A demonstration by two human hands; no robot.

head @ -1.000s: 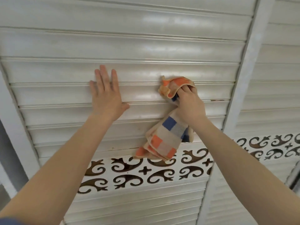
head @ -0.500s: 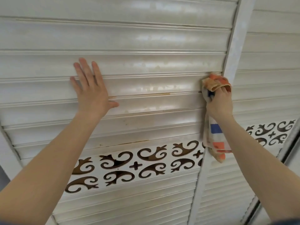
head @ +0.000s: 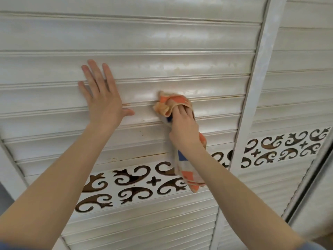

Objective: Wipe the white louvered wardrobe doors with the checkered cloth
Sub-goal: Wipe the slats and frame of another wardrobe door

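At the far left a flat white frame post [head: 10, 165] slants up the picture's edge. Beside it the left door [head: 180, 38] is a stack of broad, glossy white slats, each with a beaded lower lip. Thin brownish lines of grime sit in some of the seams.

The left hand [head: 102, 100] lies flat on these slats, fingers straight and spread, thumb out to the side, holding nothing. Just right of the thumb and apart from it, the checkered cloth [head: 180, 101] is bunched against a slat seam. It is soft woven fabric in orange, blue, grey and cream squares. Its top is crumpled into folds and its tail hangs loose past the wrist, down over the scrollwork band [head: 133, 179]. The right hand [head: 183, 129] grips the bunched part, fingers curled into it, pressing it on the door.

The band is a flat white panel cut through with dark curls and crosses, and narrower, finer slats [head: 144, 219] lie below it. Bare slat runs from the cloth rightward to the upright stile [head: 252, 98], a smooth raised white bar. Beyond it the right door [head: 297, 69] repeats the slats and cut-out band, ending at a pale rail [head: 311, 179] with a dark gap beside it.
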